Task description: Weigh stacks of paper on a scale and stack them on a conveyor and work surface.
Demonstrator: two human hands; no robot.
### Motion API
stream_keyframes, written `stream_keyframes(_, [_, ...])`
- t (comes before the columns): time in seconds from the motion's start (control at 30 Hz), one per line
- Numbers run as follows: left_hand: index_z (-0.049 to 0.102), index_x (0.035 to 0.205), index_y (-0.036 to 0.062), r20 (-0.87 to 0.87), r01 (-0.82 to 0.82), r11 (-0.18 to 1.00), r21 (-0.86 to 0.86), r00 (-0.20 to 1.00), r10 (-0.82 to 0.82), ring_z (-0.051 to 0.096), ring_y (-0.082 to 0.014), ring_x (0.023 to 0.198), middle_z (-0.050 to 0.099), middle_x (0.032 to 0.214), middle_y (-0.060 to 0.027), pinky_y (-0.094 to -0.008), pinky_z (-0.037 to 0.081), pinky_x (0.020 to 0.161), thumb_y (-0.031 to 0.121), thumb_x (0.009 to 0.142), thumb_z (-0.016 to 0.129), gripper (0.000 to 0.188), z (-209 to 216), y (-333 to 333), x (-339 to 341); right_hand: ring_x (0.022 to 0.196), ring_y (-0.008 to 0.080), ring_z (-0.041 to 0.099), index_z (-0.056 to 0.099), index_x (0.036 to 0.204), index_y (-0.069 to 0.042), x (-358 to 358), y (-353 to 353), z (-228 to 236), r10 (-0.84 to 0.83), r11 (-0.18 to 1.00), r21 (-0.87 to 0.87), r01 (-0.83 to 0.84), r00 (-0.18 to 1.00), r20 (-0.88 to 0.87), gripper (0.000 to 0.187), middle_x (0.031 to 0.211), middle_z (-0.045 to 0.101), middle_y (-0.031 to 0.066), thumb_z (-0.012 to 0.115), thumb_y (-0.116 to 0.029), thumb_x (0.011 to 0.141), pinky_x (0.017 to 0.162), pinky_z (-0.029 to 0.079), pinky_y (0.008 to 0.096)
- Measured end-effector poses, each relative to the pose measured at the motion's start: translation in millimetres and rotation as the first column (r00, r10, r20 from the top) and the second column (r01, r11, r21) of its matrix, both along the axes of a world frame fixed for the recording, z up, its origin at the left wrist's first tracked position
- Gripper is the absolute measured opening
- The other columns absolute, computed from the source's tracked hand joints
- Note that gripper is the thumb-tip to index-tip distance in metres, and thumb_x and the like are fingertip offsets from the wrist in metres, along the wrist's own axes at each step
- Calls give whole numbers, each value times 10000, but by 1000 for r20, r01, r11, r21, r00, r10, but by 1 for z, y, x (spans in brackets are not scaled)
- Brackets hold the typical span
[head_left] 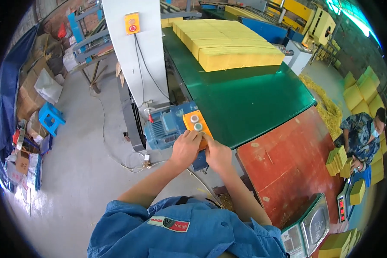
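Blue tarp [8, 94]: hung along the far left, behind a jumble of boxes and bags.
Blue stool [50, 117]: stood on the grey floor [81, 172] beside that jumble.
White column [148, 64]: rose left of the belt, carrying a small yellow box [132, 23] with a red button on its front; dark cables hung below it.
Blue motor [161, 131]: sat at the column's foot, left of the control box and partly beneath it.
Left hand [186, 148]: lay at the lower left of the control box, its fingers [192, 135] bent onto the casing; whether they gripped it or merely rested there, I could not tell.
Orange control box [204, 124]: lay tilted right in front of the person, between motor and belt, its grey and green buttons uncovered above the hands.
Right hand [218, 155]: met the box's lower right edge, close against the left; its fingers were curled and partly hidden, so I could not tell their hold.
Yellow stack [228, 43]: spread across the far end of the green belt [245, 101].
Red tabletop [288, 155]: adjoined the belt's near end, a scale [316, 225] at its near edge.
Co-worker [359, 133]: was at the far right in camouflage, one hand touching yellow bundles [337, 161].
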State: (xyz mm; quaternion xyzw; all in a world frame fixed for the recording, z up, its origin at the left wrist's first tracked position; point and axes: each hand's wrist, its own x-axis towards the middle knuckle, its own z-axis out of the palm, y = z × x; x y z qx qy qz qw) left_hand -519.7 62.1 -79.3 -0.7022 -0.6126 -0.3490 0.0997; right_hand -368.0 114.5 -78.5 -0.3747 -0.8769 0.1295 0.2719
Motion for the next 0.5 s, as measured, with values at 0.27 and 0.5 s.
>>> stream_keyframes(0.27, [629, 922, 65, -87, 38, 999, -32, 995, -40, 640, -284, 763, 639, 808, -91, -395, 530, 657, 88, 721, 680, 209, 5, 8, -8, 657, 305, 691, 617, 1206, -108, -4, 4, -5, -27, 998, 61, 27, 1000, 3, 389, 737, 686, 119, 652, -107, 818, 581, 541, 426])
stream_keyframes(0.5, [626, 994, 87, -176, -30, 983, -180, 984, -2, 682, -259, 630, 666, 679, -78, -384, 524, 523, 155, 774, 680, 237, -4, 9, -14, 663, 306, 695, 589, 1178, -97, -6, 8, -3, 16, 998, 66, -18, 999, 36, 369, 739, 688, 123, 659, -117, 816, 576, 537, 431])
